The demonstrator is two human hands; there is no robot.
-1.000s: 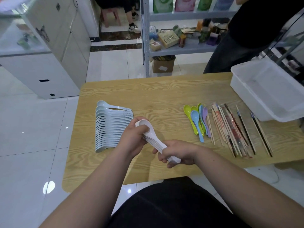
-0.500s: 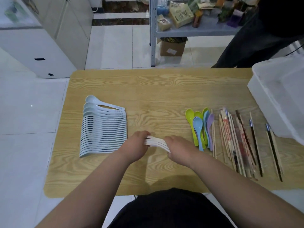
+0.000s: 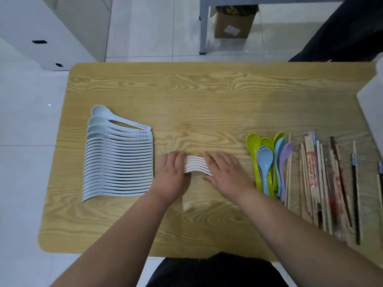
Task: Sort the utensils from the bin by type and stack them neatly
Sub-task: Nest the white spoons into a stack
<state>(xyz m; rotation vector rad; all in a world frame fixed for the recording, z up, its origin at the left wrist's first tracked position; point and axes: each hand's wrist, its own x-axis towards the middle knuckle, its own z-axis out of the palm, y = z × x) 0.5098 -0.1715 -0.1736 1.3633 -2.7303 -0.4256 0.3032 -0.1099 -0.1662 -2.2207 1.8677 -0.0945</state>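
Table (image 3: 207, 96): pale wood-grain top, smooth, faint sheen;
White soup spoons (image 3: 118, 162): smooth and glossy; plastic or glazed, cannot tell;
Coloured spoons (image 3: 265, 156): smooth plastic, soft sheen;
Chopsticks (image 3: 306, 172): bare light wood, a few dark and lacquered;
Floor (image 3: 24, 121): glossy white tile;
Box (image 3: 234, 25): matt brown cardboard

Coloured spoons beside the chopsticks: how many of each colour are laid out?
Green spoons: 3
Blue spoons: 2
Purple spoons: 1 clear, possibly another nested under a blue
Total: 6, possibly 7
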